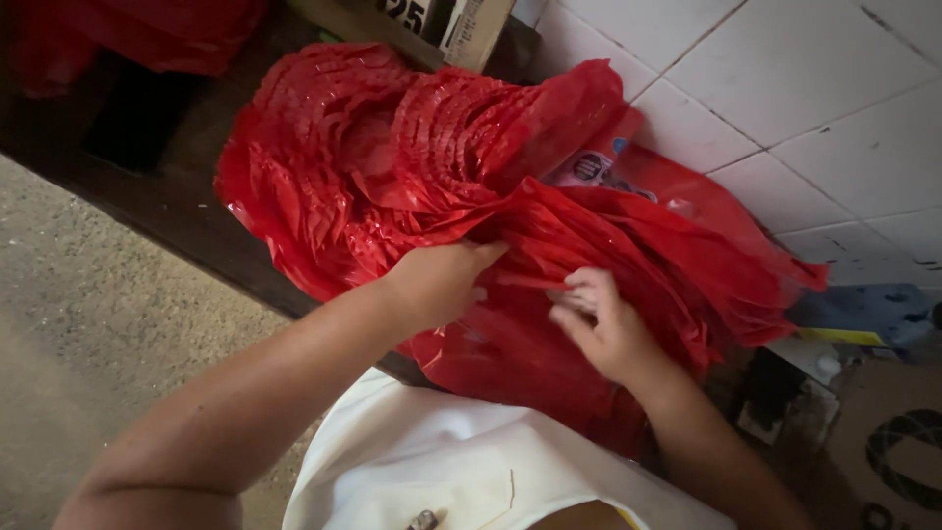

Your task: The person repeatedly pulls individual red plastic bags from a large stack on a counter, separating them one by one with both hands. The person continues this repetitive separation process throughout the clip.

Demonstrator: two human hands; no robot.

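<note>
- The left hand (442,280) reaches into a thick bundle of red plastic bags (392,167); its fingers are curled and pushed in between the layers, closed on a fold of the red plastic; the fingertips are hidden in the fold
- The right hand (599,324) lies just beside the left one, on the lower part of the same bundle; its fingers (579,294) are bent and pinch a thin edge of the red plastic
- The bundle of red plastic bags lies across a dark wooden desk (186,211), spreading from the upper left toward the right, its ruffled edges fanned out; one end rests against a white tiled wall (785,88)
- A printed label (599,167) shows among the bags near the wall
- More red plastic (128,34) sits at the upper left, apart from the bundle
- A cardboard box (883,442) stands at the lower right, with a blue thing (863,309) above it
- A grey concrete floor (88,314) lies to the left of the desk
- The person's white shirt (432,461) fills the bottom of the view
</note>
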